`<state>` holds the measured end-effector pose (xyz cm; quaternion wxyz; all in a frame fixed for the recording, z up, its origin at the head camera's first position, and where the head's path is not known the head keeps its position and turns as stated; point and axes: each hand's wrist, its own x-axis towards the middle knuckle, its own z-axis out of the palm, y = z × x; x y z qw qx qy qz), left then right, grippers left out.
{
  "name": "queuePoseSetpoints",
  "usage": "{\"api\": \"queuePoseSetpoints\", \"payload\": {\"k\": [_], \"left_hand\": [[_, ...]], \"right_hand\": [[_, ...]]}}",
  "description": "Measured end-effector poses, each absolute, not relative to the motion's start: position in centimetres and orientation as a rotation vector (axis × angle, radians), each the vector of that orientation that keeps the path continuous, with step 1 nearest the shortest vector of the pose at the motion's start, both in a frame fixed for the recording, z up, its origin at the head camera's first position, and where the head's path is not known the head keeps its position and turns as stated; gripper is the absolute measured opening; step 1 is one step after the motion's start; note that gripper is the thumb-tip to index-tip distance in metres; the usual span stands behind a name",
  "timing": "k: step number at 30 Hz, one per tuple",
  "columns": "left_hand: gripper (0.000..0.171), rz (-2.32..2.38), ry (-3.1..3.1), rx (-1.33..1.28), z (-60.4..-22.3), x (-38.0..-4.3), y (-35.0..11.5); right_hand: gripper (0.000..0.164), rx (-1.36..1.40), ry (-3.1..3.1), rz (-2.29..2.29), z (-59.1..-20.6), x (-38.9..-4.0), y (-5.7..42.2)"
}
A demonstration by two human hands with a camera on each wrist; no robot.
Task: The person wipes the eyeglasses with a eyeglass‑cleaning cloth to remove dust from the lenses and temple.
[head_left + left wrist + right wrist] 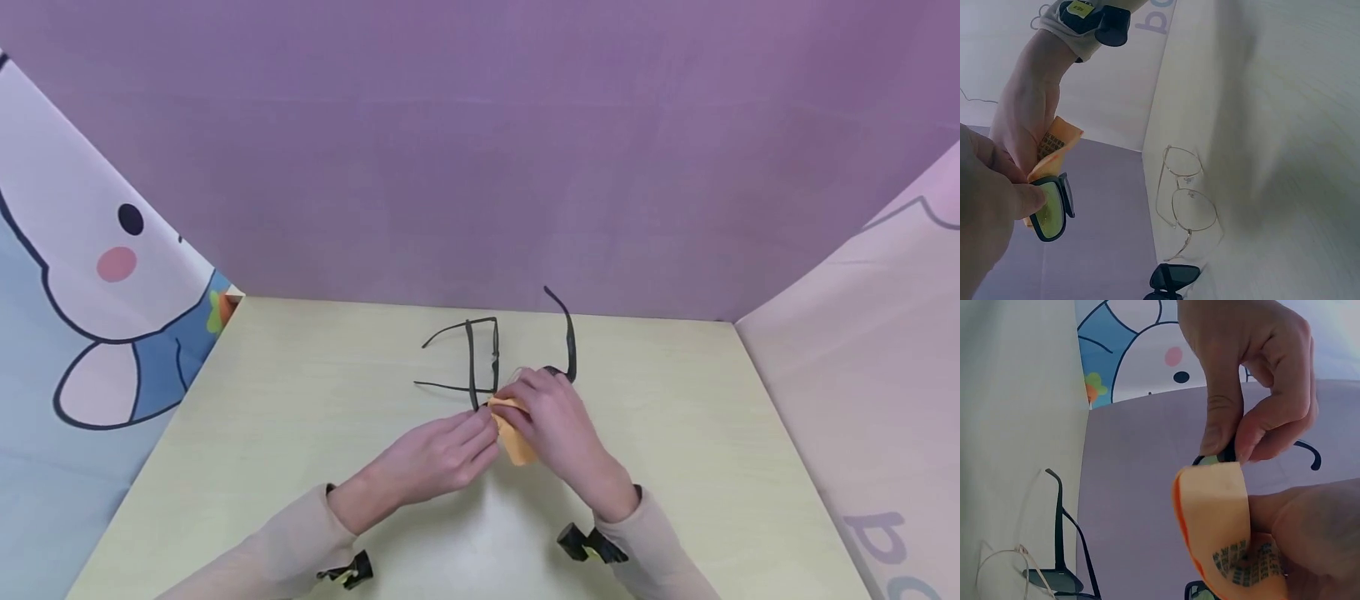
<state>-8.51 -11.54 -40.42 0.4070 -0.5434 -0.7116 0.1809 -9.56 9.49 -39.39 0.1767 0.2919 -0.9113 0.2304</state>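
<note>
"While both hands are close together, what does each one hold?"

"The left hand [446,454] pinches the black-rimmed glasses [1054,217] by the edge of one lens, and the right hand [561,423] grips an orange cloth [517,446], which touches them between the two hands."

"And what lies near?"

"Just beyond the hands, on the table [285,417], rest other dark glasses [1179,274] and, beside these, thin wire-framed glasses [1177,183]."

Folded orange cloth [1210,506] touches black-framed glasses [1054,215], both aloft
</note>
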Motion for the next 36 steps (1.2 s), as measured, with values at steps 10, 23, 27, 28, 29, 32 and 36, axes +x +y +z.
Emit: {"api": "queuePoseSetpoints", "payload": {"k": [10, 23, 27, 28, 29, 32, 36], "left_hand": [[0.034, 0.435, -1.783, -1.373, -40.3, -8.4, -11.7], [0.041, 0.405, -1.816, -1.392, -40.1, -8.2, -12.0], [0.043, 0.399, -1.818, -1.393, -40.2, -8.3, -12.1], [0.044, 0.4, -1.814, -1.392, -40.2, -8.3, -12.2], [0.044, 0.399, -1.813, -1.391, -40.3, -8.3, -12.2], [0.045, 0.404, -1.803, -1.389, -40.4, -8.4, -12.1], [0.04, 0.408, -1.79, -1.38, -40.5, -8.6, -11.9]], "right_hand": [[0.01, 0.792, -2.604, 0.651, -39.2, -9.2, 9.3], [0.014, 0.751, -2.458, 0.781, -38.9, -9.6, 10.4], [0.016, 0.694, -2.347, 0.816, -38.7, -10.1, 11.2], [0.016, 0.67, -2.328, 0.813, -38.6, -10.2, 11.4], [0.016, 0.647, -2.315, 0.805, -38.6, -10.3, 11.6], [0.016, 0.596, -2.308, 0.745, -38.8, -10.7, 12.3], [0.015, 0.566, -2.422, 0.677, -39.2, -11.0, 13.0]]}}
